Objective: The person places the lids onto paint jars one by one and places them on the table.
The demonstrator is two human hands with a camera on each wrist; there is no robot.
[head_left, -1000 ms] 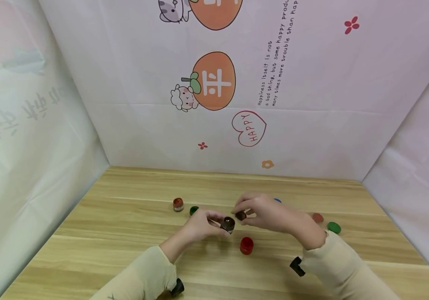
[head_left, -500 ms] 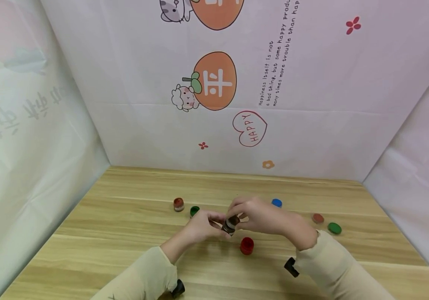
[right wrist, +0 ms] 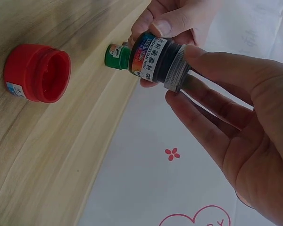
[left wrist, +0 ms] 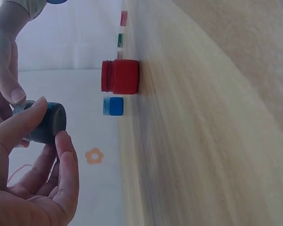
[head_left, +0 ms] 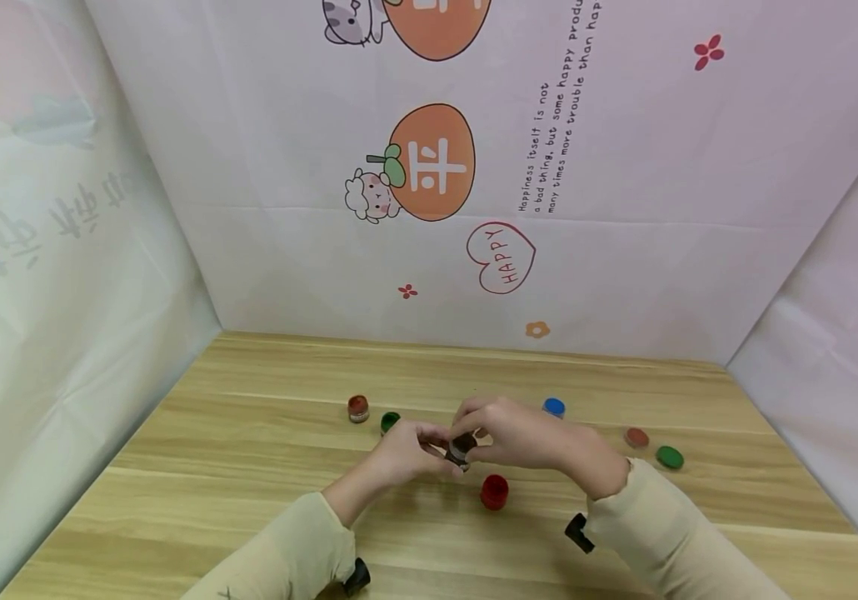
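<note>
Above the table, my left hand (head_left: pixel 408 452) holds a small dark paint jar (right wrist: pixel 150 55) round its body, the jar tilted. My right hand (head_left: pixel 516 432) pinches the ridged lid (right wrist: pixel 176 69) at the jar's mouth, thumb on one side and fingers on the other. The lid sits against the jar; how tightly, I cannot tell. Beneath the hands stands an uncapped red paint jar (head_left: pixel 494 492). Just beyond my left hand, a green paint jar (head_left: pixel 390 422) is partly hidden.
An open reddish-brown jar (head_left: pixel 357 408) stands at the back left. Behind my right hand is a blue jar (head_left: pixel 553 407). Farther right lie a reddish-brown lid (head_left: pixel 636 437) and a green lid (head_left: pixel 670 457). A printed white sheet (head_left: pixel 309 267) rises behind the table.
My right hand has moved left and brought the lid from beside the dark jar onto its mouth. The jar has tilted a little; the left hand has hardly moved.
</note>
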